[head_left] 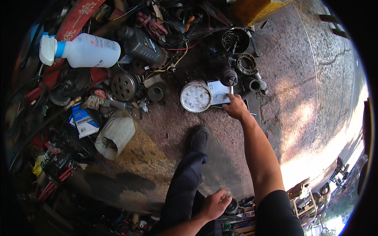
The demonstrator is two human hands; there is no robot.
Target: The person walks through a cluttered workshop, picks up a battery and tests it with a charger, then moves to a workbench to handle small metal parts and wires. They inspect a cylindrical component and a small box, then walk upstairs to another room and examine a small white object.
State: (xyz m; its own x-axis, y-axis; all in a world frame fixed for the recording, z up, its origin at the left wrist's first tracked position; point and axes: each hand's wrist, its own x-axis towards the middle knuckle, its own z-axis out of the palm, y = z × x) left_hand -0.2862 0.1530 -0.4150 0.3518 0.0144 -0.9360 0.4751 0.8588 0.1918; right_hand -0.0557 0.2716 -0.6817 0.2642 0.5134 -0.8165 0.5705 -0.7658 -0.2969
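Note:
My right hand reaches forward over a flat white box on the ground. Its index finger and thumb are apart, with the fingertips at the box's right side. A thin round outline shows on the box top beside the fingers. Left of the box, and touching or nearly so, stands a round tin with a smeared whitish lid. A dark cylindrical motor part stands at the box's far edge. My left hand is closed near my legs; whatever it may hold is hidden by the fingers.
Metal parts, wires and tools crowd the far and left sides. Among them are a spray bottle, a dark grey jug, a pulley and a tin of drill bits. A whitish sack lies left of my shoe.

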